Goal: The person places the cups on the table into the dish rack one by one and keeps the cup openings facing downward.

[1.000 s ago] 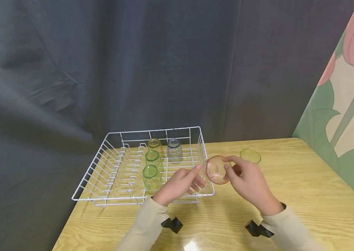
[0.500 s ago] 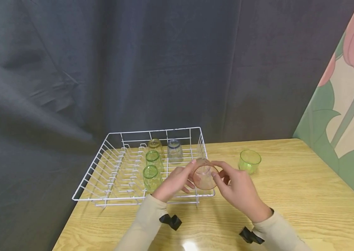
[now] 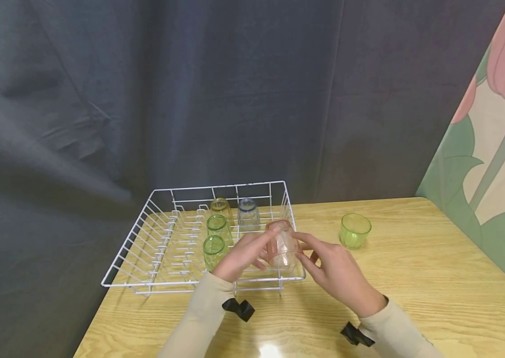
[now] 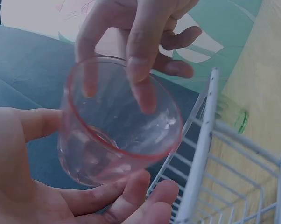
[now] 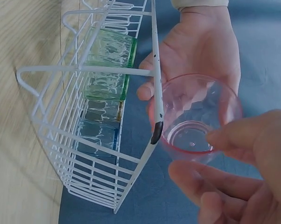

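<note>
A clear pink glass (image 3: pixel 282 246), its mouth tilted downward, is between both hands over the right side of a white wire dish rack (image 3: pixel 203 283). My left hand (image 3: pixel 244 254) holds it from the left; in the left wrist view, the thumb is at the glass wall and the fingers curl under it. My right hand (image 3: pixel 335 268) pinches it near the rim, as the right wrist view shows. Inside the rack, two green glasses (image 3: pixel 214 251), an amber glass (image 3: pixel 220 206) and a blue glass (image 3: pixel 248 216) stand upside down.
A yellow-green glass (image 3: pixel 355 231) stands upright on the wooden table (image 3: pixel 418 268), right of the rack. The rack's left part has rows of wire prongs (image 3: pixel 163 248). A dark curtain (image 3: pixel 243 99) hangs behind, with a floral panel (image 3: pixel 498 164) at right.
The pink glass has moved left from beside the rack to above it and turned bottom-up. My left hand now holds it too. The right hand has moved left with it.
</note>
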Demonstrator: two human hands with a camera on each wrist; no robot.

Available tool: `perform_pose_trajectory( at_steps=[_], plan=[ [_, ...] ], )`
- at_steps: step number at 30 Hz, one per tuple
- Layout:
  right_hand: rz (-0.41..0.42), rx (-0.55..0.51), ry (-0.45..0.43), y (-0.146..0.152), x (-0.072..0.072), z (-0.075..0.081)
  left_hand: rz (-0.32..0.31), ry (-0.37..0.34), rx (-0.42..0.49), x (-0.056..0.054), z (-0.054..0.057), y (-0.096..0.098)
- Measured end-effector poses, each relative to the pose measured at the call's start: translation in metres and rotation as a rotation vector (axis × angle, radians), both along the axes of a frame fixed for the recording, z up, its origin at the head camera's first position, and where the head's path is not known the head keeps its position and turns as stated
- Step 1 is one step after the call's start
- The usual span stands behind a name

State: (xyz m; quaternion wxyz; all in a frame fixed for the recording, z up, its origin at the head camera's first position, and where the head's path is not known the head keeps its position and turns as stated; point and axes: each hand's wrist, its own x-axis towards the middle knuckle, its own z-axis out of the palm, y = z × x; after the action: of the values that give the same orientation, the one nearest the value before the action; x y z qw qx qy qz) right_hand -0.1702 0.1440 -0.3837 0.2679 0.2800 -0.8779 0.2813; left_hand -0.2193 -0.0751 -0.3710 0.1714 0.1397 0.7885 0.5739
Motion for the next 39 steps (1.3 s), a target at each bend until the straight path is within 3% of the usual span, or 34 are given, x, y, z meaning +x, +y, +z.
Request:
perform_pose_trajectory(
  at_steps=[4,10,15,20,31,35,39],
  plan=[
    [0.004,-0.006,0.0,0.0,0.0,-0.001,0.037,0.077,-0.039,-0.003,0.002,-0.006],
    [-0.019,-0.008,-0.029,0.003,0.001,-0.004,0.19,0.291,-0.293,-0.013,0.004,-0.017],
    [-0.041,-0.012,-0.073,0.007,0.0,-0.004,0.248,0.352,-0.429,-0.023,0.005,-0.022],
    [-0.04,-0.012,-0.084,0.011,-0.001,-0.004,0.245,0.334,-0.467,-0.033,0.007,-0.024],
    [-0.058,-0.008,-0.09,0.019,-0.004,-0.007,0.233,0.246,-0.509,-0.044,0.031,-0.02],
    [-0.064,0.0,-0.091,0.021,-0.005,-0.008,0.256,0.218,-0.502,-0.051,0.028,-0.022],
    [-0.063,0.006,-0.093,0.022,-0.005,-0.009,0.241,0.191,-0.542,-0.061,0.021,-0.023]
  ],
)
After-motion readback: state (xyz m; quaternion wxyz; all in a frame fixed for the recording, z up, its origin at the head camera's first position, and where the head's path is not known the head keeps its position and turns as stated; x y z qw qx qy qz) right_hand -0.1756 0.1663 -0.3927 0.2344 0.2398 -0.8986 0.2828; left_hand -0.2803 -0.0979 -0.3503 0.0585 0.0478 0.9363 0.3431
